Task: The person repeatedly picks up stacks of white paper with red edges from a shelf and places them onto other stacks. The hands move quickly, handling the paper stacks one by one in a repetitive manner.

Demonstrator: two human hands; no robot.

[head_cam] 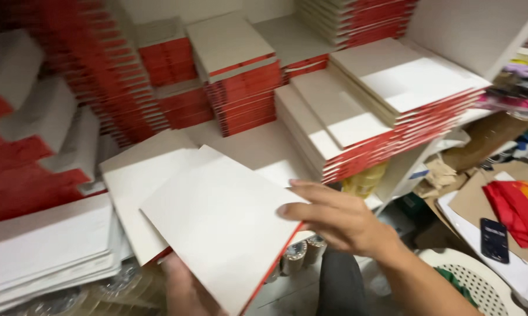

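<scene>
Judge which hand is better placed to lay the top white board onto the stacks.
Probably the right hand: its fingers grip the top white board's far edge, nearest the stacks. The left hand supports from underneath.

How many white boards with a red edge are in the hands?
2. The upper board is held by the right hand and the left hand; the lower board lies partly beneath it. More may be hidden underneath.

The flat pad (217, 216) looks like matt, smooth off-white card with a red paper edge. The stacked pads (387, 111) share that finish. The tape rolls (296, 254) look glossy plastic; the cardboard (486, 140) is rough brown.
</scene>
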